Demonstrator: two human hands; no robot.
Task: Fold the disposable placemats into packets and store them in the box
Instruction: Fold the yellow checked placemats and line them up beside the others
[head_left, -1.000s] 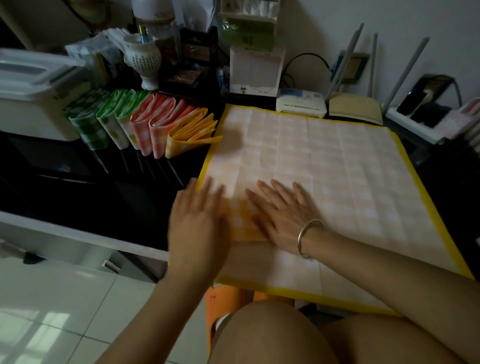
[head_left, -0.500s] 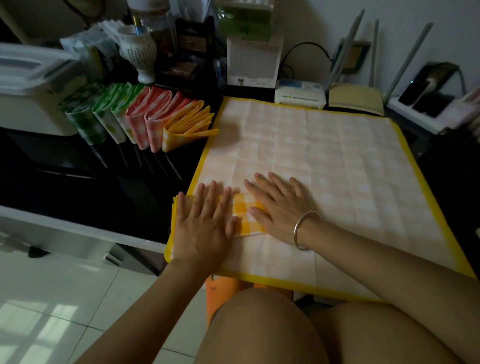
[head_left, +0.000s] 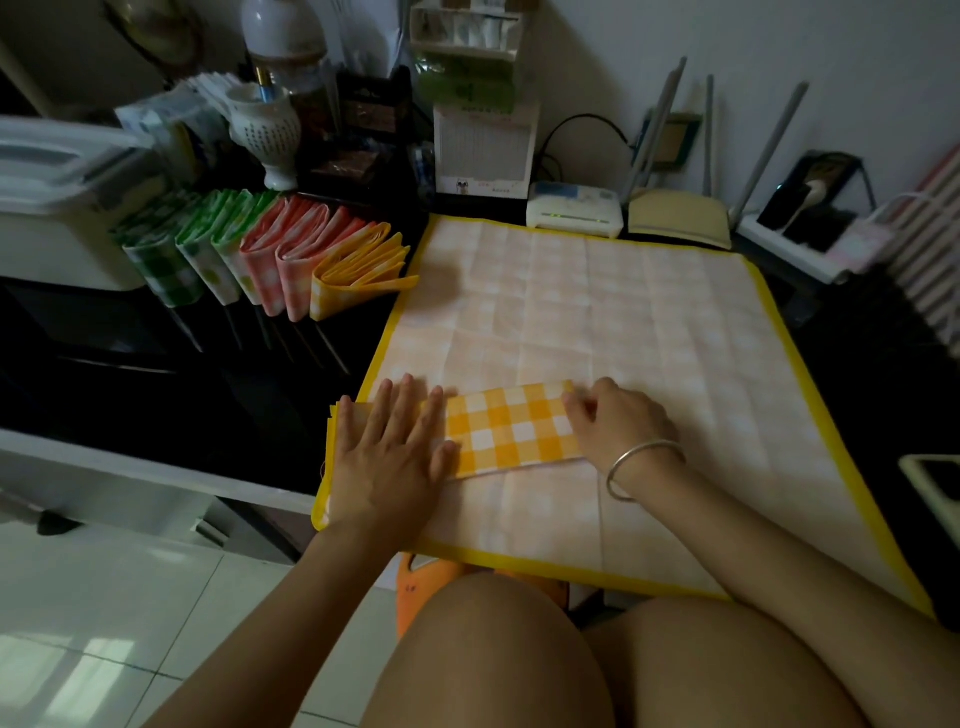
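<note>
Since earlier frame, right hand (head_left: 618, 423) is shifted toward 3 o'clock, fingers curled on strip (head_left: 511, 428) end; left hand (head_left: 387, 457) is pressed flat on strip. Finished packets (head_left: 270, 254) are lined at 10 o'clock; boxing is judged undone.

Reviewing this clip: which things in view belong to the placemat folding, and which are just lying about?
Job: folded yellow placemat, pressed by left hand, pinched by right hand; spread placemat underneath; finished packets; white box.
Lying about: router; modem; white vase; desk calendar.
</note>
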